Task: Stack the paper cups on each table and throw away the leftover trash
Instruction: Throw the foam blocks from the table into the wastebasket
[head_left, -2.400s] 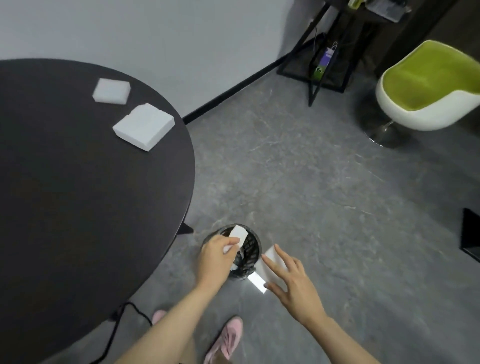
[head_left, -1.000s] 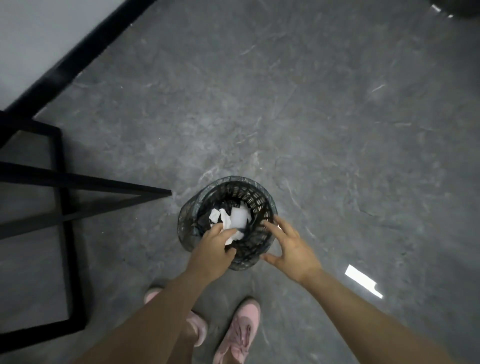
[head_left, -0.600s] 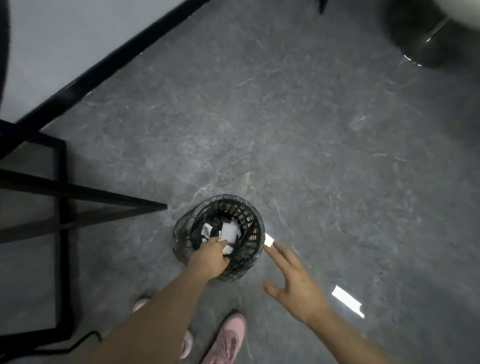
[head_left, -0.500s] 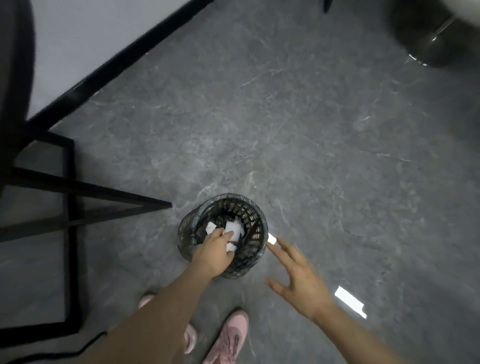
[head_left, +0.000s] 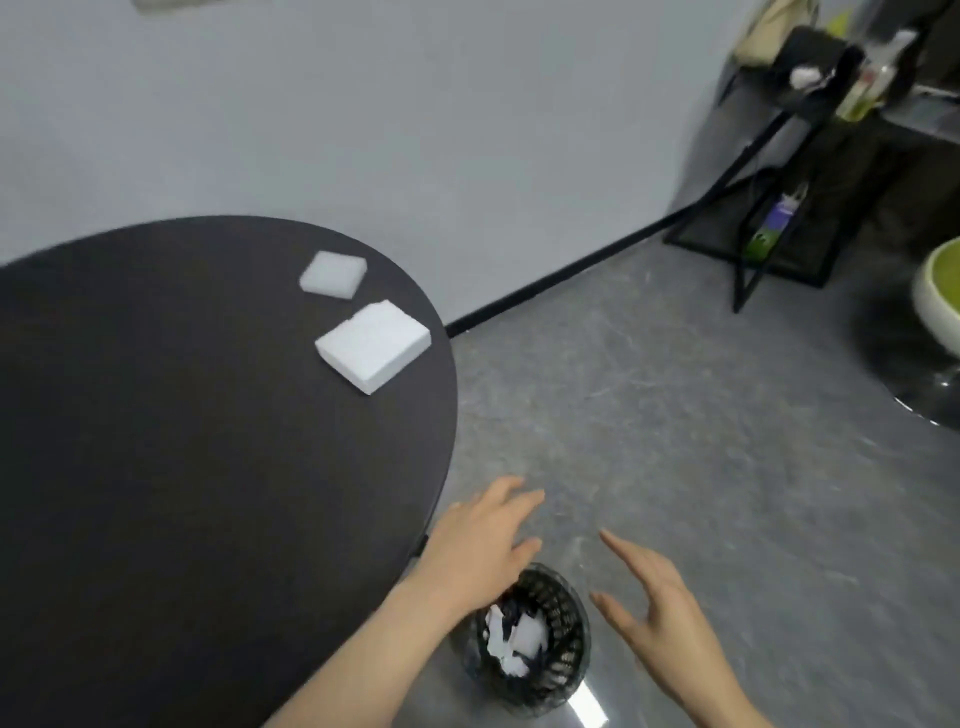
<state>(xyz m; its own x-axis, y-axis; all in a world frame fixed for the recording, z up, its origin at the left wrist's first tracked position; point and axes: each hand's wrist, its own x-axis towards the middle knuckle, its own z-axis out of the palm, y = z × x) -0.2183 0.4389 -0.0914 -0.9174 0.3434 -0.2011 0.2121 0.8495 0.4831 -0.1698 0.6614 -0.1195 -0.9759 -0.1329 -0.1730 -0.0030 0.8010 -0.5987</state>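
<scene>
Both the left hand (head_left: 480, 551) and right hand (head_left: 657, 618) hover with fingers spread, holding nothing, above the black mesh wastebasket (head_left: 550, 670) at six o'clock, which contains white paper scraps (head_left: 519, 639). Two white foam blocks (head_left: 373, 345) lie at ten o'clock on the round dark table (head_left: 182, 441). No writing is legible; the bottles on the black wire rack (head_left: 779, 208) at one o'clock are blurred.

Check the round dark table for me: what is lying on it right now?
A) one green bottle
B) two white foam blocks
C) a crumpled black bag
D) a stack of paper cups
B: the round dark table carries a smaller white foam block and a larger one near its far edge; no cups show on it, and both hands, left and right, are empty.
</scene>
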